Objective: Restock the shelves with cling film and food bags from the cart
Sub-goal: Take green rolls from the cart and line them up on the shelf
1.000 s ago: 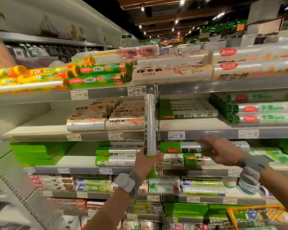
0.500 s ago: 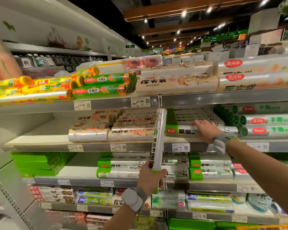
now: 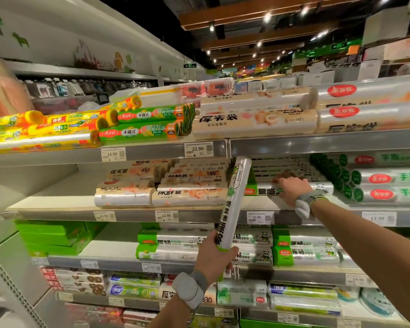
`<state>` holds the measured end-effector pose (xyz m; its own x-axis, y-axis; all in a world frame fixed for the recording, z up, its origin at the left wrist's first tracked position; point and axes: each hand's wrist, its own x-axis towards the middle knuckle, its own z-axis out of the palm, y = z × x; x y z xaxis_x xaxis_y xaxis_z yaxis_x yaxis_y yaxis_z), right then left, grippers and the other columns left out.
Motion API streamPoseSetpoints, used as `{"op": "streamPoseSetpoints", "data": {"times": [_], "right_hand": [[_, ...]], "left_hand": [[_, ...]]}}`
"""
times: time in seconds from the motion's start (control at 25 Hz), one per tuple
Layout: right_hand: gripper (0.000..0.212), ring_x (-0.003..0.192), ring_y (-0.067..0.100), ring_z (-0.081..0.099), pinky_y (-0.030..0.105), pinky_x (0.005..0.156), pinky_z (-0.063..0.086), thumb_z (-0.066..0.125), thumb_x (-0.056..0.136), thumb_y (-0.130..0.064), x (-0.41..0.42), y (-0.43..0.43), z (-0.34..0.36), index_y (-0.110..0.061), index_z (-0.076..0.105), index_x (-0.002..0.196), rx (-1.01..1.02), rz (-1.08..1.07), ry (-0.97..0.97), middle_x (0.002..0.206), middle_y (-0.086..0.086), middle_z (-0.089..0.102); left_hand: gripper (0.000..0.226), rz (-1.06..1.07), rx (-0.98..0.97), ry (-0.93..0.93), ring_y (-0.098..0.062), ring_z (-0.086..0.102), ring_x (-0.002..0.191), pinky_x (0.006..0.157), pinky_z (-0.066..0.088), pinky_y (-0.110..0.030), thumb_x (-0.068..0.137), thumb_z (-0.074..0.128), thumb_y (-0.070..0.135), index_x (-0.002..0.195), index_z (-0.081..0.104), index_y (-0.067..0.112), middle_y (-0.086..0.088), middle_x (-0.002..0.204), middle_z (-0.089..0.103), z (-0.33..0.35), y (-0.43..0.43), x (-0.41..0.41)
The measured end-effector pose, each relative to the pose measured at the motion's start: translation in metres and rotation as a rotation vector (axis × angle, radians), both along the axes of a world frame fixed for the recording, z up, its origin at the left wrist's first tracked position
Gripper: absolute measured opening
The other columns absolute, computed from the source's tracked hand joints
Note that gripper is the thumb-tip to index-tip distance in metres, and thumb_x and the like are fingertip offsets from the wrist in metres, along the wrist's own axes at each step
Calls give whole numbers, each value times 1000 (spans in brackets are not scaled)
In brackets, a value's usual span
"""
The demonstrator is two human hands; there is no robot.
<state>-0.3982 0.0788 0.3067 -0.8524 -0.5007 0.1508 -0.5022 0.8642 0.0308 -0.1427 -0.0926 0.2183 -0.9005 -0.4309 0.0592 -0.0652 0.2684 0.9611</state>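
Observation:
My left hand (image 3: 214,255) grips the bottom end of a silver-and-green cling film roll (image 3: 234,202), held nearly upright in front of the shelves, its top leaning a little right. My right hand (image 3: 291,188) reaches onto the second shelf (image 3: 199,215) and rests palm-down on the front roll of a stack of matching green-and-silver cling film rolls (image 3: 322,187). Its fingers lie over the roll; how tightly they hold it is hidden.
Beige food bag rolls (image 3: 187,195) lie left of the stack, green-capped rolls (image 3: 384,192) to its right. The left part of the second shelf is bare. Yellow and green rolls (image 3: 142,131) fill the top shelf; panda-print rolls (image 3: 303,254) fill the shelf below.
My right hand rose from the third shelf to the second shelf and settled on the stacked rolls. The roll in my left hand tilted slightly right. The view shifted upward.

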Motion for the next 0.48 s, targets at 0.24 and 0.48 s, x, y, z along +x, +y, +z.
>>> {"op": "streamPoseSetpoints", "data": {"times": [0.24, 0.48], "right_hand": [[35, 115, 24, 56, 40, 99, 37, 53, 95, -25, 1, 1, -3, -19, 51, 130, -16, 0, 52, 123, 5, 63], [36, 114, 24, 57, 39, 98, 38, 55, 94, -29, -1, 1, -5, -20, 53, 129, -14, -11, 79, 122, 5, 64]], "left_hand": [[46, 5, 6, 1, -20, 57, 49, 53, 55, -34, 81, 77, 14, 121, 53, 13, -12, 93, 62, -1, 0, -8], [37, -8, -19, -13, -21, 57, 50, 53, 56, -36, 80, 76, 14, 111, 55, 13, -10, 88, 60, -4, 2, -8]]}}
